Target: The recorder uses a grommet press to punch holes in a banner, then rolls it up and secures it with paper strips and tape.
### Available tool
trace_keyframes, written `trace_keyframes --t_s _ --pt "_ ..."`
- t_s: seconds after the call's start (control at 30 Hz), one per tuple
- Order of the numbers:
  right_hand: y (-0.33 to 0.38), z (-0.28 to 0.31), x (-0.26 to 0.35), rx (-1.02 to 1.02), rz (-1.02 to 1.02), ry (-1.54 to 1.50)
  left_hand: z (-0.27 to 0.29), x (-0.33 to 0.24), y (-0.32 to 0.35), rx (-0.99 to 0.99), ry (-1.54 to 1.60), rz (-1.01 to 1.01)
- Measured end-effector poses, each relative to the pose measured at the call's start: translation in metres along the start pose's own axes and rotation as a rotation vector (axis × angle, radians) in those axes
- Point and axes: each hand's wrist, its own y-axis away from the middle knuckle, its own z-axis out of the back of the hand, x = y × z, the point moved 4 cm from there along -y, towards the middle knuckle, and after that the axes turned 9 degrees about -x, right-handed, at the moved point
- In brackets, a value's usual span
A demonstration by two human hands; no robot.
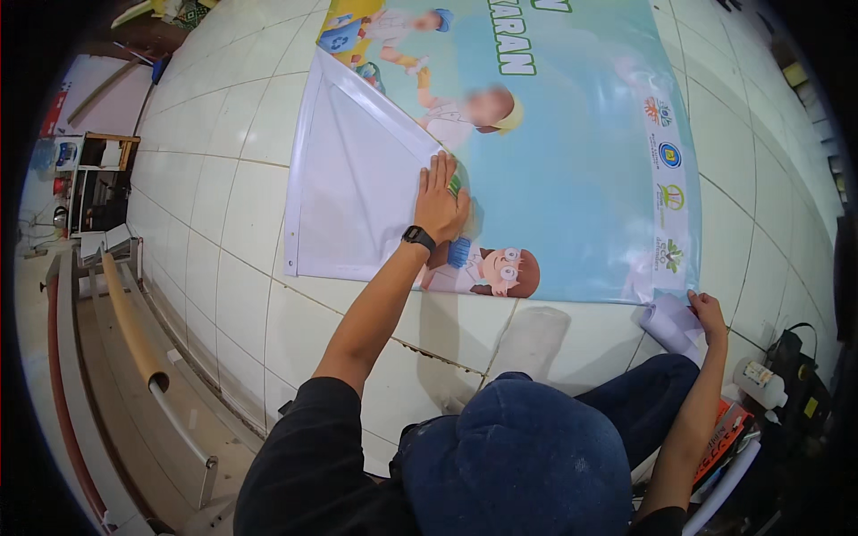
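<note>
A large printed vinyl banner [572, 205] lies on the floor, light blue with cartoon figures and round emblems. Its left corner is folded over, so the white back [344, 170] shows as a flap. My left hand [440, 192], with a watch on the wrist, presses flat with fingers stretched at the inner edge of that flap. Down at the banner's near right corner, my right hand [709, 314] pinches the corner between thumb and fingers. Just beside it, a curled whitish strip [670, 326] lies against the corner; its join with the banner is hard to make out.
White floor tiles [201, 174] surround the banner. My bent knee in dark blue trousers [518, 447] fills the near middle. On the left lie a long cardboard tube [130, 322] and a metal rail. At right stand a white bottle [760, 384] and a black bag [804, 357].
</note>
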Motion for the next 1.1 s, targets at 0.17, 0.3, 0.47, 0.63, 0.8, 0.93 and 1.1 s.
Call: trace_keyframes --t_s 0.17,0.3,0.47,0.63,0.8,0.93,1.1 --pt "-0.002 -0.001 -0.006 -0.024 0.039 -0.001 0.010 -0.004 0.015 -0.112 -0.118 -0.015" --pt "-0.003 -0.001 -0.004 0.002 -0.009 -0.010 0.000 -0.007 0.026 -0.016 -0.288 -0.010" --pt "-0.001 0.000 0.001 0.025 -0.008 -0.014 -0.006 -0.004 0.026 -0.025 -0.311 -0.031" --pt "-0.006 0.000 -0.009 0.004 0.027 -0.005 -0.003 0.001 0.026 0.033 -0.260 -0.040" --pt "-0.001 0.007 -0.014 -0.060 0.080 -0.127 0.034 0.035 0.046 -0.317 0.430 0.291" --pt "0.024 0.020 0.000 -0.246 0.275 0.020 0.097 0.089 0.085 -0.738 0.484 0.337" --pt "0.058 0.011 0.006 -0.061 0.241 -0.046 0.155 0.138 0.164 -0.990 0.387 0.801"
